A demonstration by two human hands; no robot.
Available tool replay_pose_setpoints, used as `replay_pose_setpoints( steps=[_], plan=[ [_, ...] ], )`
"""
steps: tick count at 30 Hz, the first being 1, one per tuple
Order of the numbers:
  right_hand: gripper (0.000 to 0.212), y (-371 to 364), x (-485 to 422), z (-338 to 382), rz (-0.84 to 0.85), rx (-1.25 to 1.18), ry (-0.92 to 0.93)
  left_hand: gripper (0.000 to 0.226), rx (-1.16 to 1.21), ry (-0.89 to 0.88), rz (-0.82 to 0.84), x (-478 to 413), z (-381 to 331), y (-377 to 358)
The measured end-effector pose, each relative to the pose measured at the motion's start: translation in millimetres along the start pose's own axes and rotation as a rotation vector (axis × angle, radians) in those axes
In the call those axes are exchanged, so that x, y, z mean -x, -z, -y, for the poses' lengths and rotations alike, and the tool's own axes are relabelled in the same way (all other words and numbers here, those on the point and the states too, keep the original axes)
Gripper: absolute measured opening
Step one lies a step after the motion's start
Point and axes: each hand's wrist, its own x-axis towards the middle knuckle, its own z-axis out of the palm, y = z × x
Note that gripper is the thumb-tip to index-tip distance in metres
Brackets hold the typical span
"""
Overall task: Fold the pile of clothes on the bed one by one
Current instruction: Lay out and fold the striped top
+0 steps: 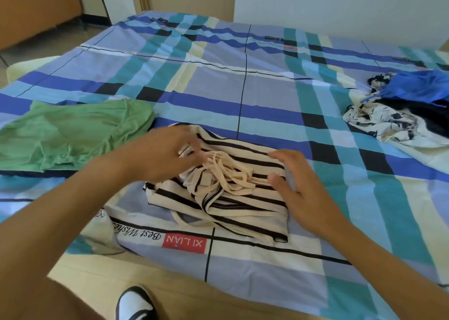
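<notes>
Head view, looking down across a bed with a blue, teal and cream checked sheet (267,96).

Near the front edge, in the centre, lies a cream top (247,212) with black stripes, already gathered into a rough rectangle. Loose cream straps (233,178) are heaped on its middle.

The left hand (165,154) reaches in from the left. Its fingers are drawn together where the straps meet and pinch them, probably to tuck them in so they do not trail out of the fold. That hand is slightly blurred.

The right hand (298,186) lies on the top's right edge, fingers apart and nearly straight, holding nothing. The thumb touches the strap ends. It seems to pin the cloth flat while the other hand works.

To the left, just beside the top, a green garment (73,135) lies spread and flattened, likely set aside as done.

At far right, well apart, sits the unfolded pile (408,110): blue, dark and white printed cloth in a heap, kept away from the working space.

A red label (184,243) is printed on the sheet below the top. A shoe (136,305) shows at the bottom edge, on the floor.
</notes>
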Motion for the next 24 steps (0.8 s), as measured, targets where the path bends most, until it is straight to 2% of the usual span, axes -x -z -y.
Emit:
replay_pose_setpoints(
  steps=[2,3,5,7,8,10,14,16,21,24],
  plan=[
    [0.04,3,-4,-7,-0.013,0.02,-0.19,0.066,0.028,0.057,-0.23,-3,10,3],
    [0.038,3,-5,-10,0.018,-0.003,-0.26,0.065,-0.004,0.149,-0.27,-3,14,3],
    [0.034,3,-6,-12,0.058,-0.089,-0.315,0.077,-0.048,0.39,-0.112,-6,23,-2],
    [0.032,4,-6,-8,0.072,-0.247,-0.359,0.095,0.055,0.526,0.113,-11,30,-14],
    [0.034,5,-7,-3,0.093,-0.332,-0.378,0.103,0.132,0.537,0.155,-12,34,-20],
    [0.04,5,-6,0,0.136,-0.455,-0.393,0.109,0.302,0.499,0.123,-17,36,-28],
    [0.054,-1,-8,1,0.175,-0.479,-0.359,0.091,0.793,0.462,0.025,-18,33,-40],
    [0.057,-4,-11,4,0.144,-0.487,-0.349,0.087,0.957,0.472,-0.02,-17,35,-48],
    [0.064,3,-23,29,0.066,-0.493,-0.272,0.068,1.099,0.456,-0.219,-18,32,-33],
    [0.064,6,-47,59,0.045,-0.597,-0.216,0.072,1.149,0.445,-0.331,-11,43,10]
  ],
)
